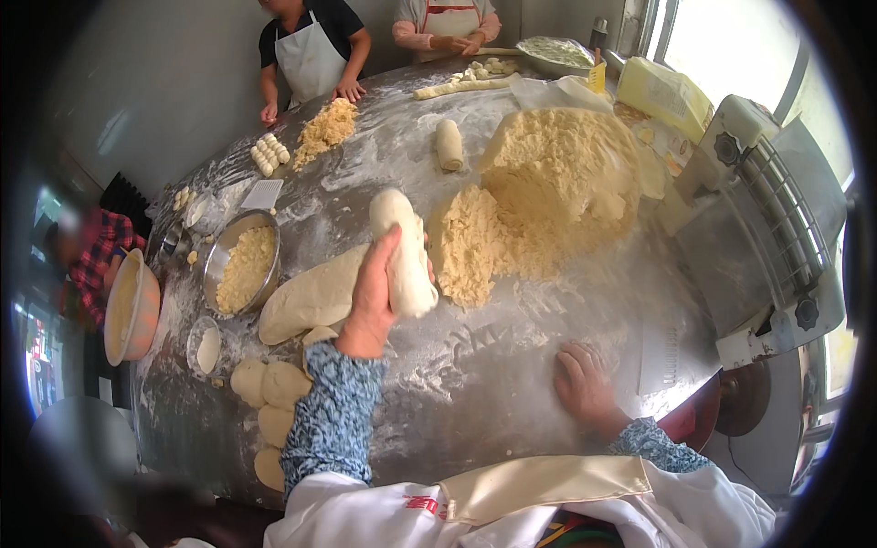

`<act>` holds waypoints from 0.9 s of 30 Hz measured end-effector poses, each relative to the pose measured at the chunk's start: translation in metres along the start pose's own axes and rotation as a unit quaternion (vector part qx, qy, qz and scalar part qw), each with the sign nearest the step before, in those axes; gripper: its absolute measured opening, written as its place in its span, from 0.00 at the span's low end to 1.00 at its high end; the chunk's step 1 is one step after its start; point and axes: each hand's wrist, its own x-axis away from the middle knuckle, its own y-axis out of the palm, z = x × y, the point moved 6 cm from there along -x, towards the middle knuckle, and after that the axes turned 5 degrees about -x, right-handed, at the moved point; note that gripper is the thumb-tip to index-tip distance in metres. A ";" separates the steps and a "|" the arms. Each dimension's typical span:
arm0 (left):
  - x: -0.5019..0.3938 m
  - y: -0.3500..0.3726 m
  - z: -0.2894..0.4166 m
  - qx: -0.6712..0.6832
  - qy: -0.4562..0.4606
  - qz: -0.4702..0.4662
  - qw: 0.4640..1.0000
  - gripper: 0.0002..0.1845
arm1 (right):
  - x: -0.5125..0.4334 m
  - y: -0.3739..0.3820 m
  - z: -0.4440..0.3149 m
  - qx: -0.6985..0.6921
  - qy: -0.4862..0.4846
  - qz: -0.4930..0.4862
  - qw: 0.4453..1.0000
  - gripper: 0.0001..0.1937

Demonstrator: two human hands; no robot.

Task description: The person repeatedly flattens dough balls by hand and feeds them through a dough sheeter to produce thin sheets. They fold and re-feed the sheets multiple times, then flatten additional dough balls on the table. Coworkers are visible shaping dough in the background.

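My left hand (371, 301) grips a thick roll of pale dough (403, 257) and holds it up over the floured metal table (445, 411). Behind that hand lies a long, fat log of dough (312, 294). Rounded dough balls (277, 383) sit in a line beside my left forearm. My right hand (586, 383) rests palm down on the tabletop at the right, its fingers loosely spread and holding nothing. Ahead, a big heap of yellow crumbly dough (562, 171) spreads over the table, and a smaller dough roll (449, 145) lies to its left.
A dough sheeter (788, 226) stands on the right. Metal bowl of yellow crumbs (246, 264), small bowl of white powder (205, 346) and orange basin (130, 308) line the left. Two aproned people (312, 55) work across the table; another person (103, 253) is at left.
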 end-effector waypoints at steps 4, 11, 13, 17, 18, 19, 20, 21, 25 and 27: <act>-0.152 -0.018 0.047 -0.095 0.037 -0.034 0.994 0.28 | -0.003 0.002 -0.001 0.002 0.025 -0.020 0.999 0.29; -0.321 -0.129 -0.060 -0.435 0.025 0.204 0.877 0.43 | -0.010 -0.004 -0.004 0.007 0.024 -0.042 0.999 0.28; -0.319 -0.141 -0.069 -0.406 0.052 0.221 0.885 0.42 | -0.011 -0.003 -0.005 0.008 0.021 -0.045 0.999 0.27; -0.278 -0.112 -0.060 -0.234 -0.075 0.069 0.967 0.38 | -0.006 0.003 0.001 0.016 0.031 -0.045 0.998 0.27; -0.257 -0.109 -0.045 -0.275 -0.065 0.058 0.958 0.38 | -0.007 0.005 0.001 0.018 0.030 -0.044 0.998 0.26; -0.234 -0.108 -0.036 -0.315 -0.063 0.043 0.946 0.37 | -0.005 0.006 0.001 0.019 0.035 -0.045 0.998 0.26; -0.203 -0.110 -0.021 -0.309 -0.020 0.006 0.951 0.35 | -0.005 0.006 0.000 0.011 0.044 -0.047 0.998 0.26; -0.170 -0.108 0.001 -0.301 0.027 -0.032 0.953 0.34 | -0.002 0.009 0.003 0.008 0.039 -0.042 0.998 0.25; 0.009 -0.147 0.073 -0.325 0.061 0.034 0.943 0.27 | 0.001 0.011 0.002 0.028 0.034 -0.041 0.998 0.23; 0.105 -0.189 0.093 -0.344 0.057 0.144 0.926 0.26 | -0.002 0.014 0.004 0.016 0.020 -0.044 0.999 0.23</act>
